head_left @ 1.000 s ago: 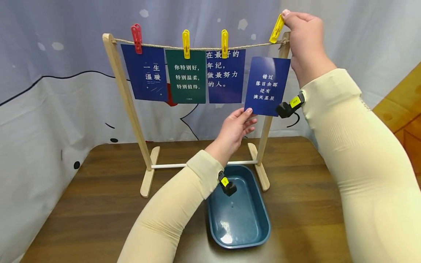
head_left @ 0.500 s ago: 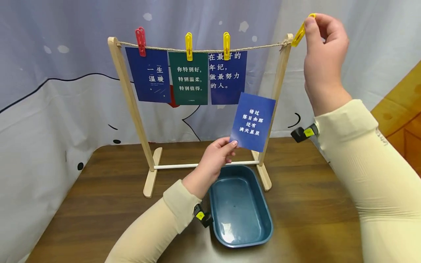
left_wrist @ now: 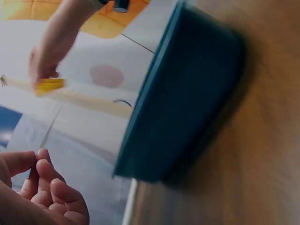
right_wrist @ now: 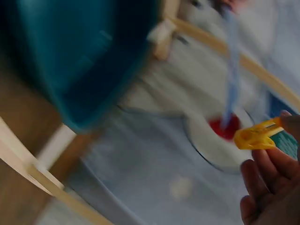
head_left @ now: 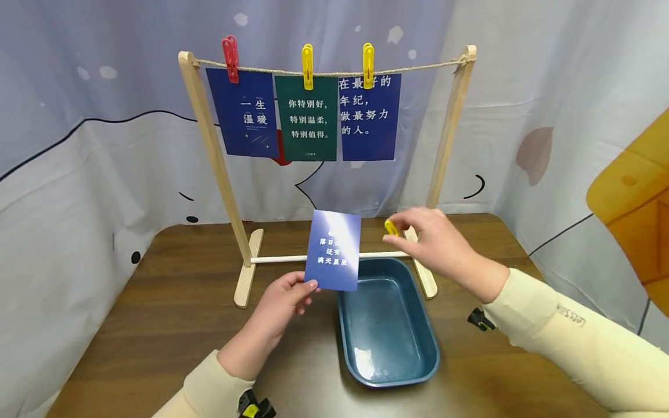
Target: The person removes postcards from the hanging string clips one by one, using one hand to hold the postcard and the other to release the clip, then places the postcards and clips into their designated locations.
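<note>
My left hand (head_left: 284, 299) pinches the lower left corner of a blue card (head_left: 334, 273) with white writing, held upright just left of the tray. Seen edge-on in the left wrist view, the card (left_wrist: 50, 126) is a thin strip above the fingertips. To the right, my right hand (head_left: 431, 238) holds a yellow clothespin (head_left: 391, 228) between thumb and fingers, over the tray's far right corner. In the right wrist view the clothespin (right_wrist: 255, 136) sticks out from the fingertips. Beneath both hands stands a blue-green plastic tray (head_left: 431, 337) with nothing visible inside.
A wooden rack (head_left: 216, 157) stands at the back with a rope (head_left: 423, 68) strung across it. From the rope hang two blue cards (head_left: 243, 136) and a green card (head_left: 305, 148), under one red clothespin (head_left: 230, 59) and two yellow clothespins (head_left: 307, 67). A patterned curtain (head_left: 104, 174) hangs behind.
Off the line, the blue card has come down and left in my left hand. My right hand has brought the yellow clothespin down from the rope's right end to above the tray.
</note>
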Available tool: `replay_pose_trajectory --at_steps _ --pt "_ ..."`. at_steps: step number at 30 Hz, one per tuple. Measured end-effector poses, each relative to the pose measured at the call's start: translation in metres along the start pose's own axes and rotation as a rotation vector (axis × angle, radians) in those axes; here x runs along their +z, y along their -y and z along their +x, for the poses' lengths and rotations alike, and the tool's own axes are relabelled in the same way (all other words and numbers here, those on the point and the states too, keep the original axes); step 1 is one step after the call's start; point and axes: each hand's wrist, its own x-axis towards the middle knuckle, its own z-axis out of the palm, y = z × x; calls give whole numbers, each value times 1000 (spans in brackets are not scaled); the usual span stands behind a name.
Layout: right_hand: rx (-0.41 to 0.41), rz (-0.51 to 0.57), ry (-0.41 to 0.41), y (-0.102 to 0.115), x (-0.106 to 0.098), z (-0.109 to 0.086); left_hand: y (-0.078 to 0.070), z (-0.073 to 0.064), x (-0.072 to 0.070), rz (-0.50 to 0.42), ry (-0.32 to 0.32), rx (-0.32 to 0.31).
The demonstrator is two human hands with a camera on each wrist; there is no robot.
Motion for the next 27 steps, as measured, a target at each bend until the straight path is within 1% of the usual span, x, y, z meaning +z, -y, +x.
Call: replay_pose_trajectory --at_steps 2,5,8,12,16,20,22,24,27 --pt "-59 -84 119 -4 24 -8 7 -5 -10 12 -13 -25" --pt "-134 -183 245 -12 53 -17 15 -10 -22 22 -29 -49" --pt "-168 -247 330 -20 74 -20 26 -13 -34 48 -25 -70" --pt "-166 -302 416 -26 95 -21 40 -15 -47 107 -8 -132" --pt "-165 -339 466 -29 107 -18 52 -17 -54 143 7 -189" --pt "-178 -365 491 -33 116 -16 59 -19 -58 153 33 -215" --pt "-183 -376 502 -35 120 -15 60 -22 -59 179 34 -219" --pt "-183 -384 512 -36 124 -14 60 -26 -60 254 27 -208" --pt "-180 -394 525 -38 127 -13 58 -33 -61 423 27 -186"
